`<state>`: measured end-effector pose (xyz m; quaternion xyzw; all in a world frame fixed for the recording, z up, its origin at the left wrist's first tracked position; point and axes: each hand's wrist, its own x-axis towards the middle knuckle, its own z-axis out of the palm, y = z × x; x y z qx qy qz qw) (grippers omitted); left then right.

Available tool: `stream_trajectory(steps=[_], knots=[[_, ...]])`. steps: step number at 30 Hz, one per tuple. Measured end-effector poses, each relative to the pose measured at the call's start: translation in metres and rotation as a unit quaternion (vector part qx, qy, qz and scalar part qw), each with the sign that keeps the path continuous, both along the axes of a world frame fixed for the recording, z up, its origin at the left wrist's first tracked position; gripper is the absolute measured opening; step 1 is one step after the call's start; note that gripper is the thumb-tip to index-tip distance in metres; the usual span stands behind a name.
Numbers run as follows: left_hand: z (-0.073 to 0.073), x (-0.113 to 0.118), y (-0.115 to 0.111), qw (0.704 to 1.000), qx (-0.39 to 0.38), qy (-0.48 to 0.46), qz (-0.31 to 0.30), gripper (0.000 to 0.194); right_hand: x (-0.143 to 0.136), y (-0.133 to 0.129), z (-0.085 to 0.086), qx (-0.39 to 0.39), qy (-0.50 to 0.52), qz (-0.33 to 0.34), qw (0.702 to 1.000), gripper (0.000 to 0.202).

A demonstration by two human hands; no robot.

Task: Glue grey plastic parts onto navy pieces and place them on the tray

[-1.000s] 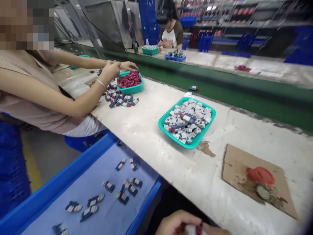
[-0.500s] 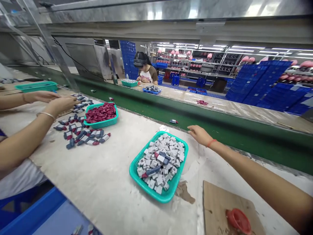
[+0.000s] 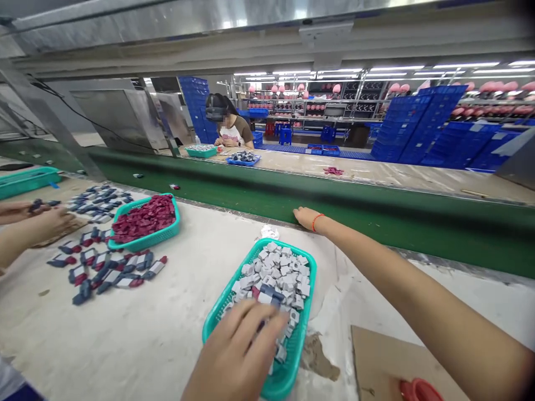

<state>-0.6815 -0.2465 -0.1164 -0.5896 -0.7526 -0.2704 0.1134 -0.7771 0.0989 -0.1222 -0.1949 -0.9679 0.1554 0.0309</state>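
White worktable, left hand spread in teal basket of grey parts, right hand open, empty, at green belt

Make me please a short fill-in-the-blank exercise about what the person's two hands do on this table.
1. The left hand reaches into a teal basket full of small ____ pieces.
2. The right hand is stretched out to the edge of the ____ conveyor belt.
3. The other teal basket, near the co-worker's hands, holds dark ____ pieces.

Missing words: grey; green; red

Teal basket of red parts beside assembled pieces; cardboard sheet near right; blue crates behind.
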Motion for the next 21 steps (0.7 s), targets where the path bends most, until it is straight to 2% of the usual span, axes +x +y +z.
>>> stream_trajectory(steps=[1,3,6,9,12,14,15,16,18,19,21], knots=[[0.008,-0.004,0.023,0.997,-0.057,0.053,-0.020,0.046,0.014,0.002,0.007,-0.020,0.021,-0.012,1.000,0.026],[0.020,-0.010,0.063,0.985,-0.145,0.075,-0.051,0.045,0.047,0.004,0.025,-0.063,0.084,-0.038,0.994,0.025],[0.029,-0.012,0.097,0.981,-0.172,0.054,-0.073,0.031,0.116,0.001,0.051,-0.143,0.207,-0.090,0.964,0.031],[0.033,-0.010,0.098,0.987,-0.145,0.012,-0.063,0.024,0.199,-0.015,0.064,-0.252,0.287,-0.142,0.913,0.042],[0.036,0.003,0.075,0.993,-0.095,-0.055,-0.042,0.020,0.283,-0.046,0.059,-0.350,0.309,-0.170,0.868,0.047],[0.033,0.021,0.053,0.977,-0.030,-0.208,-0.041,0.014,0.331,-0.072,0.049,-0.438,0.316,-0.192,0.820,0.044],[0.029,0.033,0.041,0.946,0.005,-0.322,-0.038,0.011,0.351,-0.085,0.043,-0.490,0.324,-0.210,0.782,0.042],[0.023,0.048,0.029,0.896,0.039,-0.442,-0.028,0.016,0.368,-0.098,0.037,-0.537,0.335,-0.230,0.739,0.040],[0.005,0.080,0.007,0.768,0.090,-0.633,0.012,0.034,0.396,-0.123,0.025,-0.602,0.359,-0.266,0.661,0.038],[-0.005,0.097,-0.003,0.720,0.103,-0.685,0.037,0.040,0.407,-0.134,0.019,-0.614,0.364,-0.277,0.643,0.038],[-0.024,0.128,-0.019,0.646,0.124,-0.750,0.075,0.044,0.423,-0.153,0.009,-0.625,0.357,-0.286,0.633,0.038]])
